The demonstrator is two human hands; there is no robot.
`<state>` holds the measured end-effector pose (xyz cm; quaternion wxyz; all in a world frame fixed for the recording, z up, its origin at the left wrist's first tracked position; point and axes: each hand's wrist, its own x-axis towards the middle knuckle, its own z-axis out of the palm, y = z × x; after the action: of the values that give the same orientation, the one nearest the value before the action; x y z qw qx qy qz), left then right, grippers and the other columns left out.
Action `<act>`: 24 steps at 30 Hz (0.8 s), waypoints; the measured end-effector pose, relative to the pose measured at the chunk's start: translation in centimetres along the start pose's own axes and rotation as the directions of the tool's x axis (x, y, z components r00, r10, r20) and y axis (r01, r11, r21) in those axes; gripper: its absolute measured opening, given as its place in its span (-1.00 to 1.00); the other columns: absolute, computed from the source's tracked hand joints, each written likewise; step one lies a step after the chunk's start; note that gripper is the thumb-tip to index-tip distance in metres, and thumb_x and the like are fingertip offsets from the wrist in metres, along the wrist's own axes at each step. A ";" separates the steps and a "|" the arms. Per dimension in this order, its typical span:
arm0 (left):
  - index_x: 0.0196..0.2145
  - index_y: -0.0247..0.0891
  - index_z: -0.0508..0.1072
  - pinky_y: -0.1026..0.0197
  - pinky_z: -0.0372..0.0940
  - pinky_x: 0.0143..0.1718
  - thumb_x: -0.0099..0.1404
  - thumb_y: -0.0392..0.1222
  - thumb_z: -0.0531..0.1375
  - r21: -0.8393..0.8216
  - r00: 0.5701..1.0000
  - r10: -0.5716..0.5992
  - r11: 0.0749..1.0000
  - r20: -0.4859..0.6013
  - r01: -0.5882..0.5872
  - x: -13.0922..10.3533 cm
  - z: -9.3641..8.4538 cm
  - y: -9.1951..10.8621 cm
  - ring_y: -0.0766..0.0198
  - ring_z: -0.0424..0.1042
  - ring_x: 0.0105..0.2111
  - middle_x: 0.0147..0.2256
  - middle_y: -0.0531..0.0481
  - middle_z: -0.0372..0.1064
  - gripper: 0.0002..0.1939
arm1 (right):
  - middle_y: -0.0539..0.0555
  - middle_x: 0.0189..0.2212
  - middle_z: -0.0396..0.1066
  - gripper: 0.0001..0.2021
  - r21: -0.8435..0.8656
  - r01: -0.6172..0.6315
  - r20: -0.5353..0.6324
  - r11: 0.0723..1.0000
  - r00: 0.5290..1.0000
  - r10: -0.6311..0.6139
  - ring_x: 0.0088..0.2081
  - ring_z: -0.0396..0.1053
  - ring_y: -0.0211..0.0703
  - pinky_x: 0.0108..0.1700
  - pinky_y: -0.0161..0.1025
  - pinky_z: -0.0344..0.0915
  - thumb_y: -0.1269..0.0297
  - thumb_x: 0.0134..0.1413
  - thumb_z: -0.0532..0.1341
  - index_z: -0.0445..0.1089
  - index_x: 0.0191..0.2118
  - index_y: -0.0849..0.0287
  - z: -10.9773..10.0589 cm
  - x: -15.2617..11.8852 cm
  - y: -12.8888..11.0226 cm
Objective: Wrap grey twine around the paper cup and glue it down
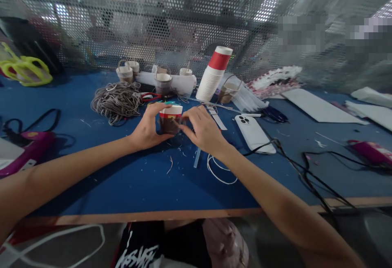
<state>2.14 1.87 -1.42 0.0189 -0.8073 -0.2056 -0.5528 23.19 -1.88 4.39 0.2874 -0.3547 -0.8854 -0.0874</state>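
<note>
A paper cup [170,121] stands near the middle of the blue table, its lower part covered in a brown wrap, with a red band and white rim above. My left hand [149,127] is curled around the cup's left side, fingers behind it and thumb low at the front. At the right side, my right hand [200,129] has its fingertips drawn together against the brown wrap; anything pinched in them is too small to make out. Behind my left hand lies a heap of grey-brown cord [116,100]. Cord scraps [170,165] are scattered in front of the cup.
A tall leaning stack of paper cups [214,74] stands behind my right hand. Small cord-wrapped baskets [163,83] line the back. To the right lie a white phone [255,134] and black cables [294,164]; purple glue guns [33,149] rest at both sides.
</note>
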 end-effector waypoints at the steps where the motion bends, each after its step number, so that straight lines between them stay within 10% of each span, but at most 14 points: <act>1: 0.16 -0.13 0.12 -0.10 0.35 0.03 0.02 0.00 0.45 0.006 1.000 0.005 1.000 -0.003 -0.005 0.0 0.0 0.1 0.00 0.39 0.00 -0.01 -0.15 0.32 -0.15 | 0.17 -0.29 0.39 -0.93 -0.031 0.023 -0.014 0.999 1.000 -0.023 -0.19 0.31 0.04 -0.12 0.01 0.31 0.32 0.27 0.09 0.28 -0.19 0.13 0.1 0.0 -0.2; 24: 0.21 -0.18 0.05 -0.08 0.43 -0.04 0.11 -0.04 0.39 0.079 0.999 0.045 0.996 0.015 -0.046 -0.1 0.0 0.5 -0.01 0.38 0.02 0.02 -0.21 0.29 -0.17 | 0.11 -0.27 0.37 -0.83 0.056 0.126 -0.201 0.990 0.973 -0.113 -0.21 0.34 -0.05 -0.17 -0.07 0.31 0.41 0.20 0.14 0.19 -0.11 0.12 0.6 0.0 -0.3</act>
<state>2.26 1.34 -1.36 0.0621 -0.8140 -0.2091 -0.5384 22.75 -1.85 3.88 0.3799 -0.2804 -0.8747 -0.1091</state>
